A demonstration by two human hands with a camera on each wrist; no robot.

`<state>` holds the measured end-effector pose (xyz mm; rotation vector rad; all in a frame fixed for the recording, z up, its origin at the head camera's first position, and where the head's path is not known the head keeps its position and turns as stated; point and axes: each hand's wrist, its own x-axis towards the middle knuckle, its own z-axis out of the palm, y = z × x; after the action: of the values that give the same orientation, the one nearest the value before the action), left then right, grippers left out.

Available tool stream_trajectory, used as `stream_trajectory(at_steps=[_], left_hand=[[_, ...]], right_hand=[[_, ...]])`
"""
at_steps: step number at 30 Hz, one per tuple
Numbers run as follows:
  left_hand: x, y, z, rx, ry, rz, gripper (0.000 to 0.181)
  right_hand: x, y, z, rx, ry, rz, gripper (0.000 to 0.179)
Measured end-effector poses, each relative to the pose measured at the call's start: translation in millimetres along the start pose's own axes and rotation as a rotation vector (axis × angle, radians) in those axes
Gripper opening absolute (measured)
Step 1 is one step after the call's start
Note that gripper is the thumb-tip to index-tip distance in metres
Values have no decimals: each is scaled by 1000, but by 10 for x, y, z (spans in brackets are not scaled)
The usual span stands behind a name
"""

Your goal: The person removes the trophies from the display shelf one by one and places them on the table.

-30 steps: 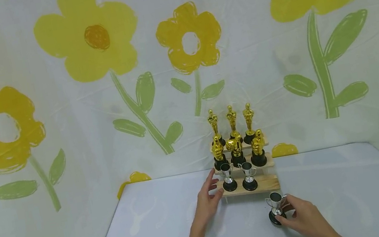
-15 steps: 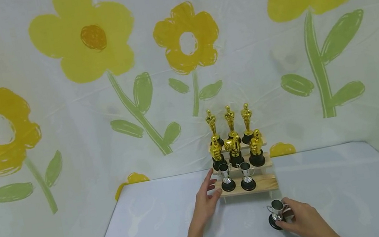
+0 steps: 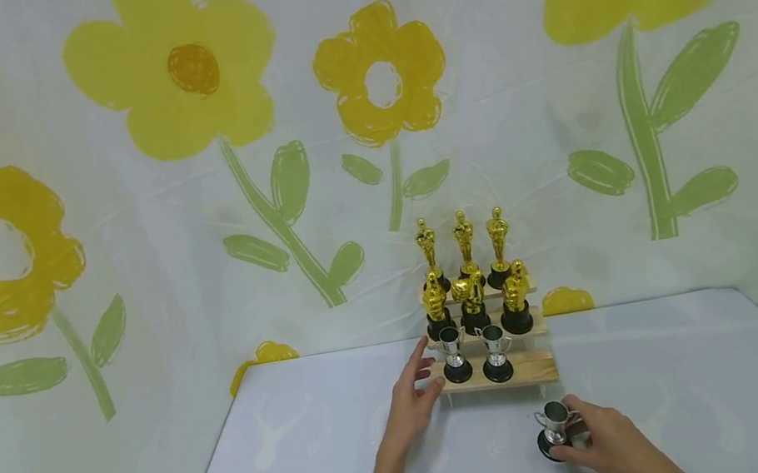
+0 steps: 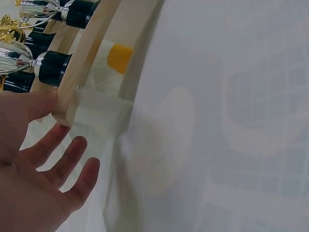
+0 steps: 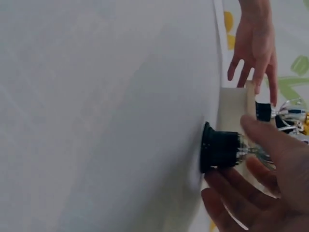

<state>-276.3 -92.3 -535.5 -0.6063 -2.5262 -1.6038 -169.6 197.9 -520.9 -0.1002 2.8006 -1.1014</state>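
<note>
In the head view, my right hand (image 3: 607,433) holds a small silver trophy cup (image 3: 555,423) with two handles and a black base. The cup is upright, in front of the display rack; I cannot tell whether its base (image 5: 219,147) touches the table. My left hand (image 3: 412,404) is at the left end of the lowest wooden shelf (image 3: 535,365). In the left wrist view, thumb and index finger touch the shelf's end (image 4: 67,104), the other fingers spread loosely. Two matching silver cups, a left one (image 3: 454,354) and a middle one (image 3: 496,353), stand on that shelf.
Gold trophies shaped like hands (image 3: 470,292) fill the middle shelf, and gold figure trophies (image 3: 464,238) the top one. The lowest shelf shows bare wood at its right end. A white cloth-covered table (image 3: 294,446) lies beneath, before a flower-print curtain (image 3: 518,119).
My right hand and its silver trophy cup have come slightly lower in the head view, a little farther from the rack. My left hand keeps its place at the shelf end.
</note>
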Motion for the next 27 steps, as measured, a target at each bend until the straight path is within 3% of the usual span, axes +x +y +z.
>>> stream_trajectory(at_steps=[3,6,9,13,16,19,23,27], left_hand=[[-9,-4,-7,-3,-5,5,67],[-9,-6,-11,3,-6,14,67],[-6,-7,-12,9,0,13,67],[-4,-7,-8,13,1,9,67],[2,-6,-11,10,0,10,68],[10,-9,-13,2,4,4,68],[18,-15,-7,-9,-1,-13,68],[8,-19,0,-12,-2,-17,68]], right_hand=[[-15,-62,-72,-2,-24,22,63],[-13,-177,-197,-10,13,5,69],[59,-308,-346,-18,83,-89,64],[262,-443,-518,-34,142,-288,50],[451,-516,-598,-11,103,-401,47],[625,-565,-636,27,18,-441,50],[790,-588,-624,55,-68,-430,56],[881,-607,-570,43,-91,-416,58]])
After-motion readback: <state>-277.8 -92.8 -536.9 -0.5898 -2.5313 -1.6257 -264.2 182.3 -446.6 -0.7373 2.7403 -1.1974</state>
